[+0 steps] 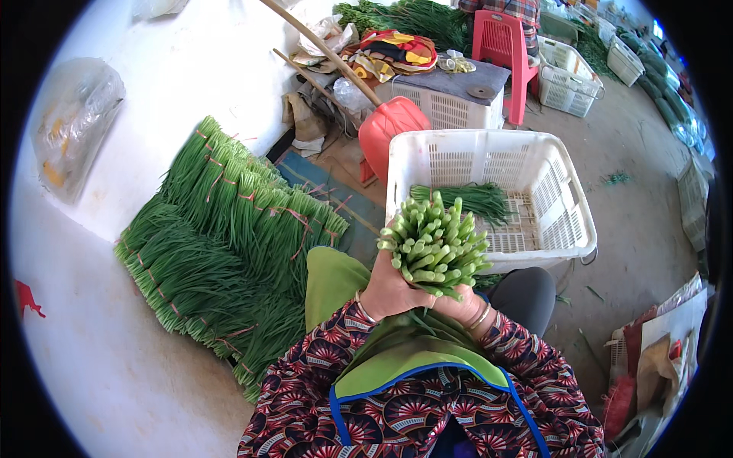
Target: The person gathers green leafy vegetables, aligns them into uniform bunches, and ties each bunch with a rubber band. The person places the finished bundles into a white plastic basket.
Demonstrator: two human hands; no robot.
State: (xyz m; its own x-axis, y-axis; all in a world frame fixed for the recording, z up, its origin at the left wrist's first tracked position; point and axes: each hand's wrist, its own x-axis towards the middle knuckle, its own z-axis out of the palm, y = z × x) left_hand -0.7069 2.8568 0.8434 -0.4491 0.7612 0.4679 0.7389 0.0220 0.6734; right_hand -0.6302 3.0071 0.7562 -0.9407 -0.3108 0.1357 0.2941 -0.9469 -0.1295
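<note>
A thick bundle of green stalks [438, 246], like garlic chives, is gripped upright between both hands, its pale cut ends facing up toward me. My left hand [392, 280] wraps its left side. Round the lower right of it goes my right hand [461, 306], its fingers partly hidden by the stalks. Just beyond the bundle stands a white slatted plastic crate [564, 200]. One tied bunch of chives [478, 200] lies on the crate's floor. To my left, many tied bunches [217, 246] are stacked in rows, bound with pink ties.
A red plastic shovel [395, 129] leans behind the crate. Farther back are a covered crate [452, 80] with cloth on it, a red plastic chair [504, 46] and a seated person in a plaid shirt [529, 11]. Cardboard and bags [658, 349] stand at the right, near scattered leaves.
</note>
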